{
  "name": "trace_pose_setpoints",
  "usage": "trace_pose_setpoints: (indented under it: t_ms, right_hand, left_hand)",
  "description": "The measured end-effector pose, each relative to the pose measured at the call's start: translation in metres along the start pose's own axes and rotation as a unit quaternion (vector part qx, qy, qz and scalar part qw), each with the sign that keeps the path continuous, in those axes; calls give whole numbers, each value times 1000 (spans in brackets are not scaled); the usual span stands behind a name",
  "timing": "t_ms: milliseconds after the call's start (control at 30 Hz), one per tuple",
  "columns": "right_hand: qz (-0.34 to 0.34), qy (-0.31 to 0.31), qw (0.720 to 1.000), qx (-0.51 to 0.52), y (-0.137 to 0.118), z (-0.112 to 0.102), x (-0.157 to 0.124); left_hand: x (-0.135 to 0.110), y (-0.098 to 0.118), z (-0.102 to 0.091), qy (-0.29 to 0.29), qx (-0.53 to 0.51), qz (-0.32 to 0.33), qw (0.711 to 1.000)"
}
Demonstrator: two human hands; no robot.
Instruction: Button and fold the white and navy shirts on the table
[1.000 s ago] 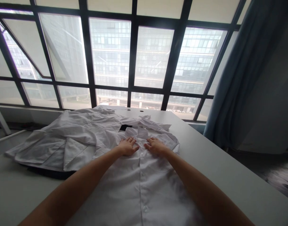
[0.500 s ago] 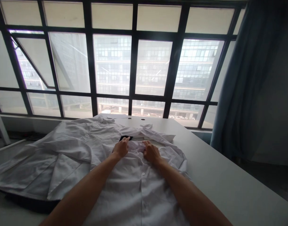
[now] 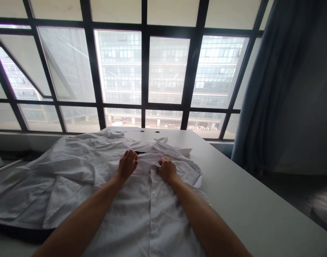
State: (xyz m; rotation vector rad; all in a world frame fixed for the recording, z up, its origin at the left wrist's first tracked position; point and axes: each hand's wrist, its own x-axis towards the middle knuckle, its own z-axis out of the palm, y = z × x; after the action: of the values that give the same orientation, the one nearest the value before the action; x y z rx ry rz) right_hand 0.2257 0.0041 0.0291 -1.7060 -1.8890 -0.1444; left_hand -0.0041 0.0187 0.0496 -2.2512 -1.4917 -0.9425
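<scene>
A white button-up shirt [image 3: 136, 210] lies front side up on the white table [image 3: 233, 189], its button line running towards me. At its far end is the collar, with both my hands on it. My left hand [image 3: 127, 164] has its fingers curled on the left side of the collar. On the other side my right hand [image 3: 167, 168] pinches the collar edge near the top button. A small part of a black thing shows just behind the collar, mostly covered.
More white garments [image 3: 72, 164] are spread over the left of the table, with a dark layer [image 3: 24, 232] under their near edge. Tall windows [image 3: 165, 71] stand behind the table. A blue-grey curtain [image 3: 262, 92] hangs at the right.
My left hand has shifted a little left, and the collar now lies flatter. Less of the black thing shows behind it. The whole view has moved slightly to the right.
</scene>
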Motion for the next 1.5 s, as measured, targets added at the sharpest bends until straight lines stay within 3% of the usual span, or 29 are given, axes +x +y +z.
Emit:
trace_pose_setpoints:
  t_ms: [133,367,533,667,967,1200,1500]
  right_hand:
    - [-16,-8,1000,-4,-1,4,3]
    - [-100,13,993,61,1,13,6]
    - [-140,3,984,106,-1,17,10]
    - [-127,-18,986,108,-3,16,10]
    - [-175,24,982,70,-19,16,2]
    - [-205,-6,978,18,-28,9,-1]
    - [-238,-9,971,-2,-29,12,-1]
  left_hand:
    - [0,1,3,-39,-20,-58,997]
    - [0,-1,16,-27,-152,-97,983]
    - [-2,-5,22,-43,-173,-86,980]
    - [-4,-6,25,-50,-161,-74,983]
    - [-4,0,24,-50,-184,-47,980]
    - [1,-4,31,-27,-253,-186,949]
    - [6,-10,41,0,-299,-215,930]
